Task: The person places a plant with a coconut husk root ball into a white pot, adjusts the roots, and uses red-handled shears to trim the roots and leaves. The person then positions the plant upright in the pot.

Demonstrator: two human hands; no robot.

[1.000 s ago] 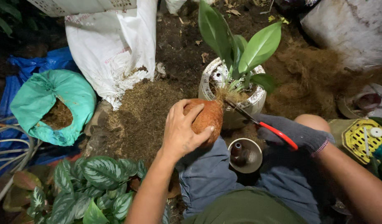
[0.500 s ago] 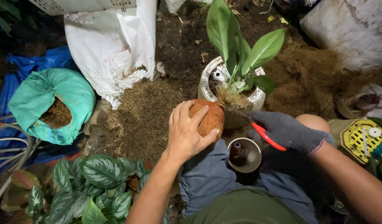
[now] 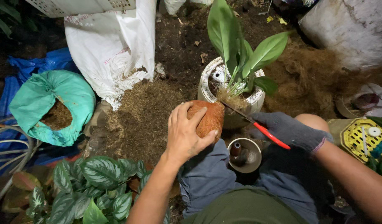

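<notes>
Left hand [image 3: 186, 135] bare, grasping brown coconut husk [image 3: 207, 117]; right hand [image 3: 288, 130] gloved, clenched on red-handled cutter [image 3: 257, 125] with its tip at plant roots [image 3: 232, 99] over white pot [image 3: 211, 85]

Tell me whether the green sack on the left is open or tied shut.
Open. The green sack has its mouth rolled back into a wide opening, with brown fibrous material visible inside.

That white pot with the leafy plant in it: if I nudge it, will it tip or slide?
The white pot looks top-heavy: tall broad leaves rise well above its rim, so it may tip. It sits on loose soil and fibre, so it would likely drag rather than slide. The leaves probably flop and bend.
</notes>
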